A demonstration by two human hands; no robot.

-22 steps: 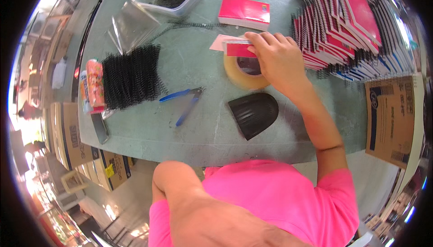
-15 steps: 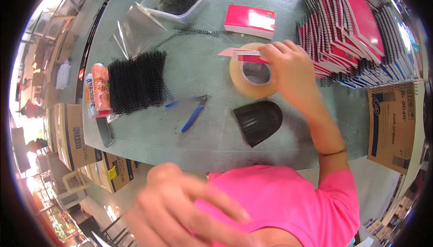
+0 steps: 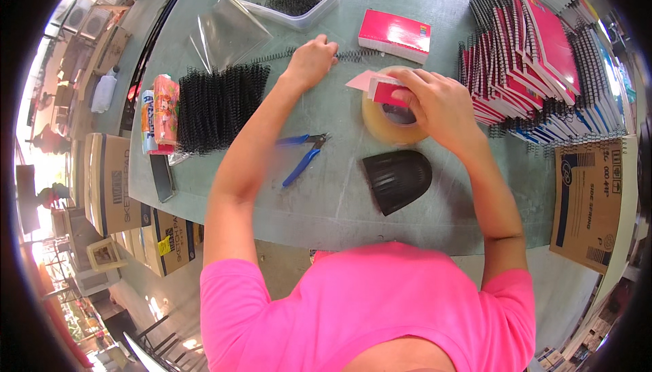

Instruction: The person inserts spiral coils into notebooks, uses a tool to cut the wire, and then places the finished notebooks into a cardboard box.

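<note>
My left hand (image 3: 312,62) is closed over a long black spiral binding coil (image 3: 356,55) on the table; the coil shows on both sides of it. My right hand (image 3: 438,104) grips a small red-covered notebook (image 3: 388,91), held above a large roll of clear tape (image 3: 380,124). A pale pink flap sticks out from the notebook's left side. Behind the tape lies a stack of red-covered pads (image 3: 394,31). Blue-handled cutting pliers (image 3: 303,158) lie between my forearms, with a ribbed black rounded piece (image 3: 397,182) to their right.
Many black coils (image 3: 221,110) are bunched at left, beside a pink patterned pack (image 3: 166,108). A clear plastic tub (image 3: 333,9) with small black pieces and a transparent sheet (image 3: 231,32) are behind. Bound notebooks (image 3: 550,39) are piled at right, above a cardboard box (image 3: 587,202).
My left hand has gone from near my chest out to the coil on the table and closed there. My right hand still holds the notebook, now tilted more. The view has shifted slightly.
</note>
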